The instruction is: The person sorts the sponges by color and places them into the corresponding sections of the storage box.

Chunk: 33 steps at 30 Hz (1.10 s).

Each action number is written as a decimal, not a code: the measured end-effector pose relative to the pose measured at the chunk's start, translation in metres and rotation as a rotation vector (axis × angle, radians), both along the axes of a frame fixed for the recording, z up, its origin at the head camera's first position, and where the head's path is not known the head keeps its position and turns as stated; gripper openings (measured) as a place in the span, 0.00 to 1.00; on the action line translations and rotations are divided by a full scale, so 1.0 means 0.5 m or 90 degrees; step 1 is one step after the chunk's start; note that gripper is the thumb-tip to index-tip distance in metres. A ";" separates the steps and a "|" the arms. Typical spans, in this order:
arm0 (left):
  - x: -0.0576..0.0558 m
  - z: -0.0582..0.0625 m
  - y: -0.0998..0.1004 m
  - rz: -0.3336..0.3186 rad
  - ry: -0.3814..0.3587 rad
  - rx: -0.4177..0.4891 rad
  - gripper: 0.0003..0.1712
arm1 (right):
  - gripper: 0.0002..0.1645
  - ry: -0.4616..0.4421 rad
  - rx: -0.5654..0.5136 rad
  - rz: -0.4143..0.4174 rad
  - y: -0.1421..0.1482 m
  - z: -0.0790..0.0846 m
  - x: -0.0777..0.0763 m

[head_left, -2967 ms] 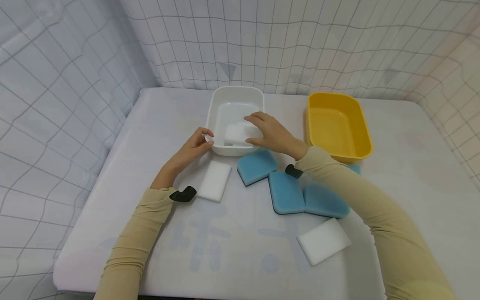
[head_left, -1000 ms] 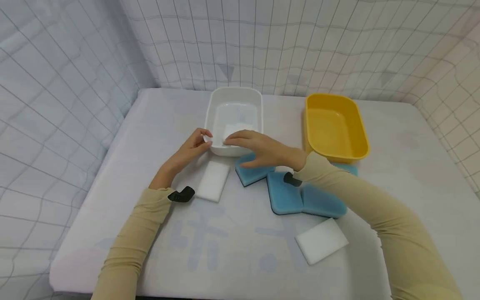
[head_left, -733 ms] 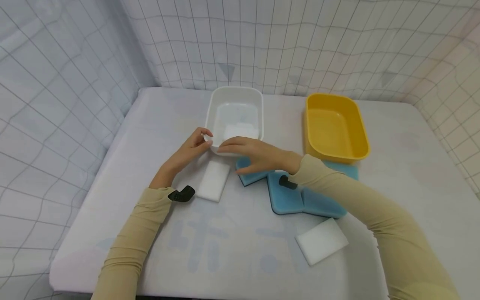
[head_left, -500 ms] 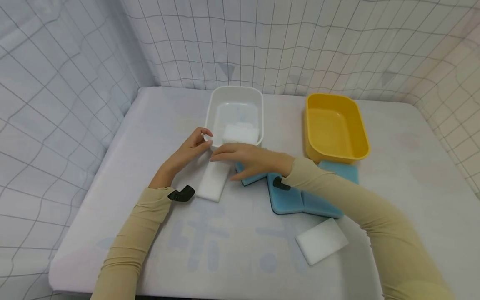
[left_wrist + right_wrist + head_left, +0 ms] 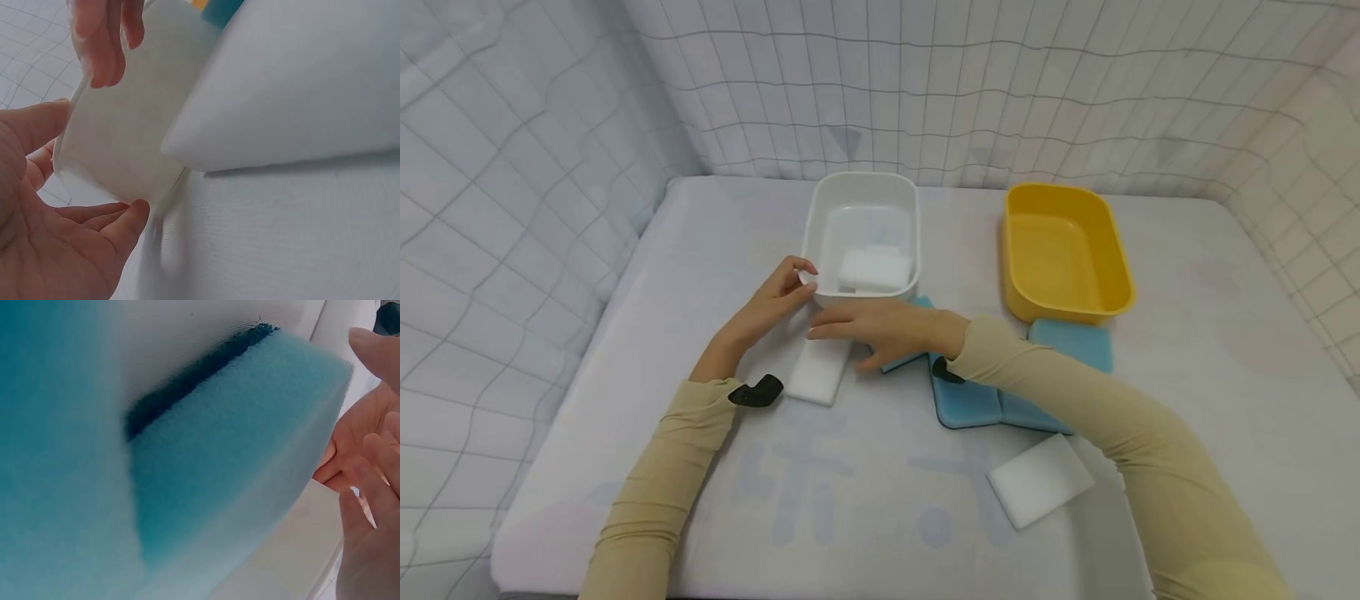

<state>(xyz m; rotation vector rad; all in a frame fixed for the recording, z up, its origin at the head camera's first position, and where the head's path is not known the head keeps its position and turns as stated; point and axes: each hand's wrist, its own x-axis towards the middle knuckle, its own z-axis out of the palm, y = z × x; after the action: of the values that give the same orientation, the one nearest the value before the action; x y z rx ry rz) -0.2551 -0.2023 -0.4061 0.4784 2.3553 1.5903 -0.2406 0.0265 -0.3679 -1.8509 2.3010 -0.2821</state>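
Note:
At its near left corner, a white plastic tub (image 5: 859, 225) is gripped by my left hand (image 5: 767, 307), thumb and fingers on either side of the rim. White sponge (image 5: 874, 271) material lies inside at the tub's near end; I cannot tell how many pieces. My right hand (image 5: 887, 329) is just in front of the tub, fingers loosely extended and holding nothing, above the far end of a white sponge (image 5: 816, 375). In the left wrist view its fingertips (image 5: 103, 69) hang near the tub wall. The right hand partly hides a blue sponge (image 5: 244, 437) with a dark backing.
A yellow tub (image 5: 1060, 250) stands at the back right. More blue sponges lie in front of it: one at its near edge (image 5: 1078, 343) and two side by side, left (image 5: 966, 404) and right (image 5: 1030, 412). Another white sponge (image 5: 1041, 482) lies near the front right.
My right hand has left the white sponge inside the white tub, drawn back over the near rim and lowered toward the white sponge in front. The left hand stays on the rim.

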 end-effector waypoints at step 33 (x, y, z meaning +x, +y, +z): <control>-0.001 -0.002 -0.004 0.002 -0.012 -0.001 0.15 | 0.32 0.135 0.171 0.012 -0.071 0.005 0.006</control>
<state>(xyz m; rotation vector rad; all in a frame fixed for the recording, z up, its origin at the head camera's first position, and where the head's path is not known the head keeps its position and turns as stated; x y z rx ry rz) -0.2556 -0.2042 -0.4068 0.4578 2.3438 1.5873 -0.2375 -0.0091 -0.3652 -1.8397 2.3136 0.2273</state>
